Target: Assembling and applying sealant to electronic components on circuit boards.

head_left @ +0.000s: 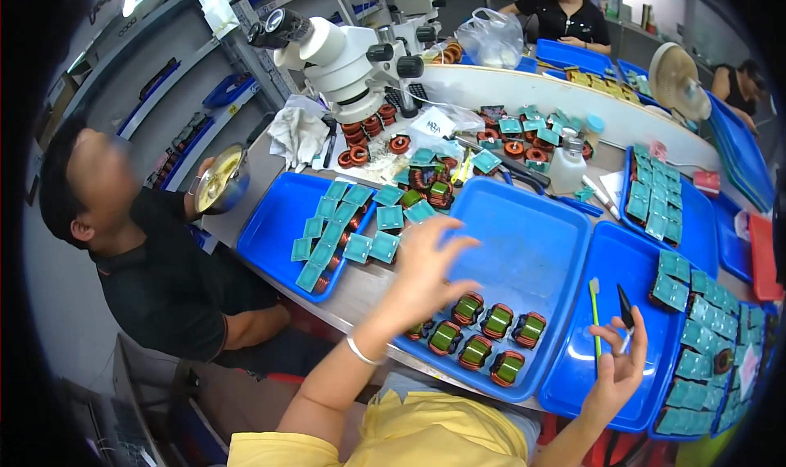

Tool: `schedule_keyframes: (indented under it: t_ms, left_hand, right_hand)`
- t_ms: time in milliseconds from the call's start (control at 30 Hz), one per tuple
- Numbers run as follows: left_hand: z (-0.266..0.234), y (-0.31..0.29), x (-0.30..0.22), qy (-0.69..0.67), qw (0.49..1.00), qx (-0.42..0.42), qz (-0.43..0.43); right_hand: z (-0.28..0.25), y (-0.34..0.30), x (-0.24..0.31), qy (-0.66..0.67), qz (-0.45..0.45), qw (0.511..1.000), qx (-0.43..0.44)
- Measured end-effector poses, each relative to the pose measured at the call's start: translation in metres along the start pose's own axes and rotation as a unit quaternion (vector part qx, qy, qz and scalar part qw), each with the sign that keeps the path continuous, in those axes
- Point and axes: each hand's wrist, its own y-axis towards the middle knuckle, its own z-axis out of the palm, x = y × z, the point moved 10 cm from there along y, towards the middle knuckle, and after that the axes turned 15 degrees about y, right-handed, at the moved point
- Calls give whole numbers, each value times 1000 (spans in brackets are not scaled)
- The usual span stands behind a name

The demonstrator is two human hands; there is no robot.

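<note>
My left hand (426, 270) is raised over the left edge of a blue tray (524, 238), fingers apart and nothing in them. Below it, several copper-wound coils with green middles (476, 352) sit in rows at the tray's near end. Over a second blue tray (573, 365) to the right, my right hand (618, 381) holds a thin green-handled brush (596, 320), bristle end up. A black pointed tool (625, 307), perhaps tweezers, also sticks up from its fingers. Teal square-topped coil parts (385, 246) stand left of my left hand.
At left, a person (155, 262) holds a metal bowl (221, 184) beside a blue tray (274, 217) of teal-topped parts. A white microscope (348, 66) stands behind. Bottles (566, 168), pliers (524, 176) and loose coils lie at the back; more loaded trays (696, 352) line the right.
</note>
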Motion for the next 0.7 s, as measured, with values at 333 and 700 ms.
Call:
schedule_keyframes:
  t_ms: [333, 700]
  left_hand:
    - [-8, -64, 143, 215, 959, 107, -150]
    - [-48, -92, 113, 25, 981, 107, -161]
  right_hand:
    - [24, -4, -2, -3, 3, 999, 42]
    - [42, -15, 2, 28, 9, 997, 72]
